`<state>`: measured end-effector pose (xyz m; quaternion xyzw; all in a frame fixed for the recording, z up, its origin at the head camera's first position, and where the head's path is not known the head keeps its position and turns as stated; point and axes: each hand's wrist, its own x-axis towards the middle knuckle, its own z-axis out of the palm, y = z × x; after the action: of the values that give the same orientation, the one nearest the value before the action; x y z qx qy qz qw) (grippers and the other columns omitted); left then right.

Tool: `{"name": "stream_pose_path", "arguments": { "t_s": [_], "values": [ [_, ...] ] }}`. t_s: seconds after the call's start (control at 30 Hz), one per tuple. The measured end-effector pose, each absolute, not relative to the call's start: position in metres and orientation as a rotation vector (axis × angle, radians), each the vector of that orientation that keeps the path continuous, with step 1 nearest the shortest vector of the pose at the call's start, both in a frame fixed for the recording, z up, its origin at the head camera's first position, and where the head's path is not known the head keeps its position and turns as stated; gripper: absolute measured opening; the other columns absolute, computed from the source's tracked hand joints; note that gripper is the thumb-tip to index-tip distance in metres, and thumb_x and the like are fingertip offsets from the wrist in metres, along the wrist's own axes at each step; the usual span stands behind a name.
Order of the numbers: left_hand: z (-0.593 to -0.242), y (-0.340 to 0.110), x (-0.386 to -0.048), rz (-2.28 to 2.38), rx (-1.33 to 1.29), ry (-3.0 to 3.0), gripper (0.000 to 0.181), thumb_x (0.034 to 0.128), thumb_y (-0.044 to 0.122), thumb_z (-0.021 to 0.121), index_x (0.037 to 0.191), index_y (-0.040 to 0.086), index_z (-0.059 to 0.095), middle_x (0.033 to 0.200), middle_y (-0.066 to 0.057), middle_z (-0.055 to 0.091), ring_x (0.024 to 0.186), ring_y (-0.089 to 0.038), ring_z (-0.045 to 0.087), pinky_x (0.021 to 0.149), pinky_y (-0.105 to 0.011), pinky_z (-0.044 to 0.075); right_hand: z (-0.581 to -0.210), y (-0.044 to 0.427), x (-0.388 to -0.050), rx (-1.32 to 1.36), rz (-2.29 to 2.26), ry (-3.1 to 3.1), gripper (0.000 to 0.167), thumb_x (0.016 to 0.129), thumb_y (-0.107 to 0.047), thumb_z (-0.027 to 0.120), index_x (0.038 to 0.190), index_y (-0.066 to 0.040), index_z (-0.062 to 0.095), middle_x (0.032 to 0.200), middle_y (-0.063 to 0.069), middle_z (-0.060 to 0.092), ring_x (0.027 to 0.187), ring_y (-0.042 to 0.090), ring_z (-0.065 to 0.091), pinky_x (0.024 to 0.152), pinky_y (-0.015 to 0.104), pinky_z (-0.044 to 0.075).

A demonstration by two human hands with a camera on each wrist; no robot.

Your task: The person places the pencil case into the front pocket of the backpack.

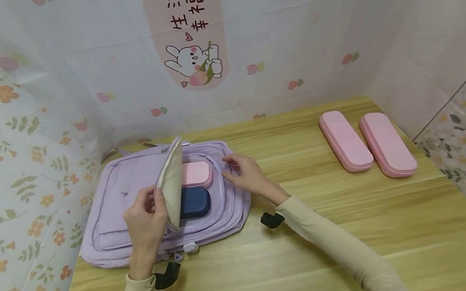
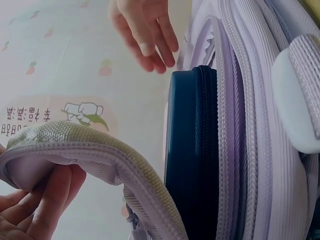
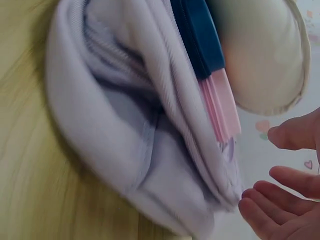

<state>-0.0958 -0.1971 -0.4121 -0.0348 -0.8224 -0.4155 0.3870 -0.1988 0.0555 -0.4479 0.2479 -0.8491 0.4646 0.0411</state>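
A lavender backpack (image 1: 114,191) lies flat at the table's left. My left hand (image 1: 147,216) pinches the edge of its front pocket flap (image 1: 172,187), holding it raised; in the left wrist view the fingers (image 2: 47,205) grip the flap's rim (image 2: 100,150). Inside the pocket are a pink case (image 1: 197,174) and a dark blue case (image 1: 195,201), side by side. My right hand (image 1: 250,176), fingers slightly bent and apart, is over the backpack's right edge, holding nothing. In the right wrist view, the right hand (image 3: 287,190) is beside the pink case (image 3: 220,105).
Two pink cases, one (image 1: 345,141) left of the other (image 1: 388,144), lie at the right back of the wooden table (image 1: 313,260). A patterned cloth (image 1: 273,41) hangs behind the table, and a floral one (image 1: 16,154) hangs at left.
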Motion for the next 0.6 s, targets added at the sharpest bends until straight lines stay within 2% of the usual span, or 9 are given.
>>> {"name": "stream_pose_path", "arguments": {
  "t_s": [0.23, 0.6],
  "values": [
    [-0.413, -0.195, -0.095, -1.048, -0.095, -2.107, 0.009, 0.0916, 0.0, 0.066, 0.092, -0.007, 0.073, 0.072, -0.018, 0.075, 0.063, 0.014, 0.054, 0.058, -0.001, 0.043, -0.452, 0.084, -0.192, 0.695, 1.386, -2.601, 0.041, 0.089, -0.008, 0.072, 0.126, 0.009, 0.062, 0.127, 0.025, 0.066, 0.118, 0.04, 0.064, 0.099, 0.045, 0.056],
    [-0.413, -0.192, -0.094, -1.03, -0.11, -2.126, 0.008, 0.0913, -0.001, 0.066, 0.093, -0.007, 0.072, 0.072, -0.017, 0.074, 0.062, 0.013, 0.053, 0.058, -0.001, 0.043, -0.449, 0.14, -0.175, 0.558, 1.379, -2.684, 0.053, 0.094, -0.011, 0.07, 0.139, 0.01, 0.051, 0.142, 0.028, 0.056, 0.132, 0.044, 0.053, 0.109, 0.051, 0.047]
  ]
}}
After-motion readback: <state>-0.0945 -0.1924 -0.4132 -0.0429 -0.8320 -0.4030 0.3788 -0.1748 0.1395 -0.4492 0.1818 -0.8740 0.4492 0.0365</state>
